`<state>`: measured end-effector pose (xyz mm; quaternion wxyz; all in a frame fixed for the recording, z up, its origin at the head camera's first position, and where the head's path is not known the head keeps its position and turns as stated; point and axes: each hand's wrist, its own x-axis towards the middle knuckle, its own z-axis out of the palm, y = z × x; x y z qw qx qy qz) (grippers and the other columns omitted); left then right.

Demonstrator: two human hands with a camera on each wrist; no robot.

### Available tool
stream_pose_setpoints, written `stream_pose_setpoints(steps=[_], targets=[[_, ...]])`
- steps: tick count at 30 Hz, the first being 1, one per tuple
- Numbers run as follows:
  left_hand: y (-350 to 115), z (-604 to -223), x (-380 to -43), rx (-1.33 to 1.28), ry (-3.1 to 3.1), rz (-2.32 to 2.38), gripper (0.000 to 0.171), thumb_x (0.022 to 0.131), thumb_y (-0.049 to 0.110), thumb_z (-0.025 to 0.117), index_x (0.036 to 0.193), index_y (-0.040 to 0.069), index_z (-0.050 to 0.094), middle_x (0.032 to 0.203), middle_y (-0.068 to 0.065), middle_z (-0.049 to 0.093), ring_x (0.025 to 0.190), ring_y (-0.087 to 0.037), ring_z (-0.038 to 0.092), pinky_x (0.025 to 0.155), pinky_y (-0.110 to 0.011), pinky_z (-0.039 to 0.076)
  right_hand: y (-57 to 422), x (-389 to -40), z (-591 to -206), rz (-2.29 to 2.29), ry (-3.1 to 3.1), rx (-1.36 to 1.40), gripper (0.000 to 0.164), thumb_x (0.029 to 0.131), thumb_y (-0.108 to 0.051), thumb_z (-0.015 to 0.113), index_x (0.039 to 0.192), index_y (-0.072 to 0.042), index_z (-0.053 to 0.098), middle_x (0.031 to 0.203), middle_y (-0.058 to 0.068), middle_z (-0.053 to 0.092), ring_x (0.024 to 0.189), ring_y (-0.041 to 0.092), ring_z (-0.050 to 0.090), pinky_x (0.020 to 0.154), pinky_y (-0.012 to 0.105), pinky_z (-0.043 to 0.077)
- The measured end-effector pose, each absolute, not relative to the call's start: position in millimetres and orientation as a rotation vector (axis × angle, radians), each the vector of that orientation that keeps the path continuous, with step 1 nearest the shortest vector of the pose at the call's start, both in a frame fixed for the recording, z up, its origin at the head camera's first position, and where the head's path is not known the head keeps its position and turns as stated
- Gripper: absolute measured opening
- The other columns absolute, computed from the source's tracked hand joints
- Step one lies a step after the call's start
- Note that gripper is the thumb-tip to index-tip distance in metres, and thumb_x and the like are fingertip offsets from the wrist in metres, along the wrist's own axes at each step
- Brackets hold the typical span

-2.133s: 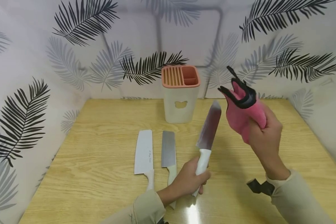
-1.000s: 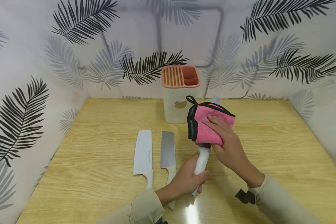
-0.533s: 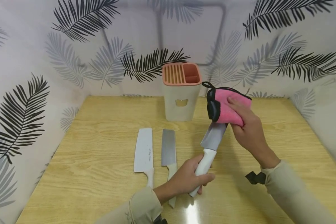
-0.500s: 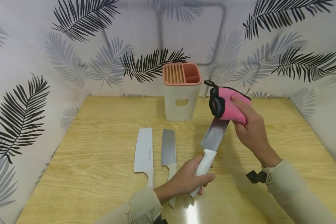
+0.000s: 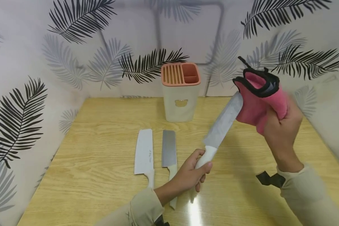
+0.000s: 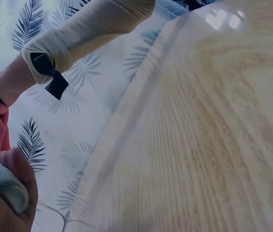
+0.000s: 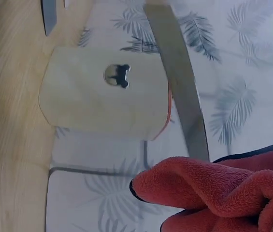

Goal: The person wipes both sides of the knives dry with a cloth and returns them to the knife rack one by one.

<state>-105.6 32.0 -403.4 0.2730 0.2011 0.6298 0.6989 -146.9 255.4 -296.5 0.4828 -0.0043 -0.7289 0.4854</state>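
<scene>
A kitchen knife [image 5: 223, 121] with a white handle points up and to the right above the table. My left hand [image 5: 189, 172] grips its handle, thumb across it; the handle's butt [image 6: 6, 186] shows in the left wrist view. A folded pink cloth [image 5: 254, 103] with black edging and a hanging loop is held in my right hand [image 5: 283, 131], bunched between thumb and fingers. The cloth's left edge overlaps the blade's tip in the head view. In the right wrist view, the blade [image 7: 179, 82] runs down to the red-looking cloth [image 7: 213, 188].
A cleaver [image 5: 144, 150] and a smaller cleaver [image 5: 169, 147] lie side by side on the wooden table [image 5: 101, 157], the smaller one's handle partly behind my left forearm. Behind them stands a white knife holder [image 5: 180, 103] with a slotted orange top. A leaf-patterned cloth hangs around the table.
My right hand has slid the cloth up along the blade to its tip and out to the right, baring the blade. The knife in my left hand leans further right.
</scene>
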Motion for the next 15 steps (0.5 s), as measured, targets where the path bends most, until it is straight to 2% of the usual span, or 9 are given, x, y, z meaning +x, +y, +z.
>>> stream_pose_setpoints(steps=[1,4,8,11,15], targets=[[32.9,-402.1,-104.7,0.526,1.687,1.887,0.033,0.097,0.030,0.049,0.124,0.016,0.039,0.082,0.000,0.050,0.055,-0.007,0.047,0.036,-0.023,0.041,250.6,-142.8,-296.7,1.144,-1.779,0.029,0.021,0.084,-0.003,0.052,0.097,0.006,0.067,0.084,-0.021,0.058,0.077,-0.002,0.050,0.072,0.013,0.038],[35.9,-398.3,-103.3,0.459,1.656,1.920,0.030,0.096,0.032,0.050,0.120,0.016,0.041,0.073,0.002,0.049,0.047,-0.006,0.042,0.033,-0.022,0.036,236.9,-133.0,-302.9,1.003,-1.793,0.162,0.027,0.082,-0.002,0.050,0.102,0.005,0.067,0.089,-0.005,0.068,0.083,-0.002,0.056,0.079,0.011,0.042],[38.5,-396.4,-105.5,0.340,1.650,1.957,0.025,0.092,0.030,0.057,0.106,0.014,0.044,0.061,0.004,0.045,0.039,-0.005,0.038,0.031,-0.022,0.033,218.5,-122.9,-320.4,0.837,-1.784,0.361,0.030,0.082,-0.004,0.050,0.106,0.002,0.067,0.100,0.018,0.070,0.094,0.017,0.067,0.093,0.018,0.047],[38.4,-396.4,-107.0,0.289,1.682,1.968,0.022,0.089,0.024,0.062,0.095,0.012,0.045,0.055,0.004,0.043,0.034,-0.006,0.036,0.030,-0.023,0.032,206.2,-114.3,-338.0,0.720,-1.838,0.571,0.032,0.084,-0.007,0.048,0.108,0.000,0.067,0.108,0.018,0.069,0.102,0.029,0.066,0.100,0.025,0.046],[38.1,-394.4,-105.5,0.223,1.759,1.905,0.018,0.087,0.017,0.062,0.081,0.013,0.046,0.047,0.004,0.040,0.031,-0.008,0.035,0.031,-0.022,0.033,195.1,-107.0,-360.4,0.615,-1.963,0.838,0.033,0.092,-0.018,0.046,0.112,-0.002,0.067,0.122,0.016,0.063,0.120,0.026,0.057,0.109,0.029,0.038]])
